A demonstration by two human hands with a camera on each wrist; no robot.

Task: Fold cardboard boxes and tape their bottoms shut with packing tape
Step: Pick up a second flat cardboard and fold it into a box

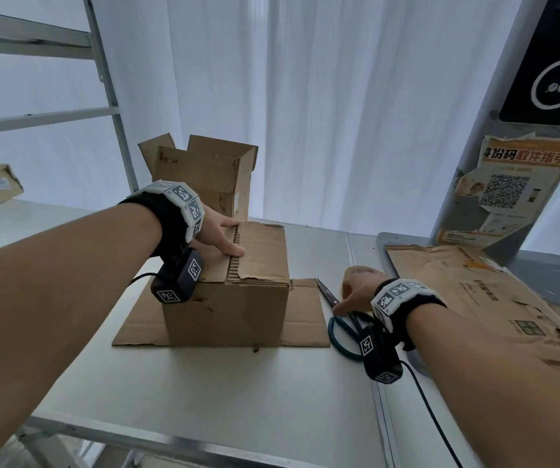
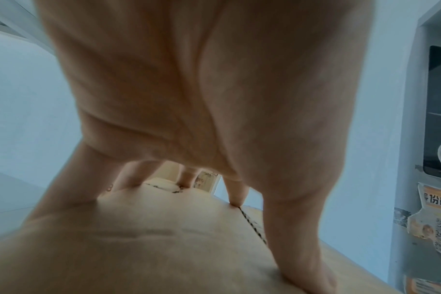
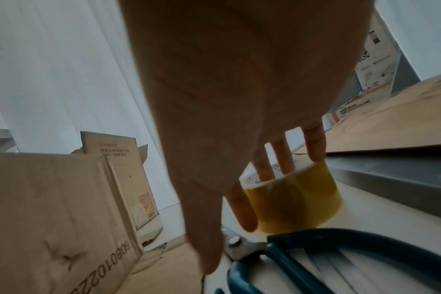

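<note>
While the flaps lie shut, the handling notes for this moment run as follows.

Cardboard box: it stands bottom-up on the white table, in front of the person, its lower flaps splayed flat on the tabletop around it. The corrugated board looks light and fairly stiff, though worn and torn at the seam edges (so it would likely crease or dent under a hard push).

Left hand: it rests on top of the box with fingers straight and spread, fingertips at the seam where the two flaps meet, pressing them level. It curls around nothing.

Packing tape roll: yellowish and translucent, it sits on the table right of the box, just beyond the scissors. It looks light, rigid and smooth-sided, probably a little slippery on the film.

Right hand: its fingers reach down onto the roll, some dipping towards the core and the thumb at the outer wall. Whether they have closed on it cannot be told.

Where to hold: judging from its shape, the roll is best taken through the core with the thumb outside. The box is best steadied from above, near the seam.

Teal-handled scissors: they lie shut on the table beside the right hand.

Flattened cardboard: it lies on the grey ledge to the right.
</note>
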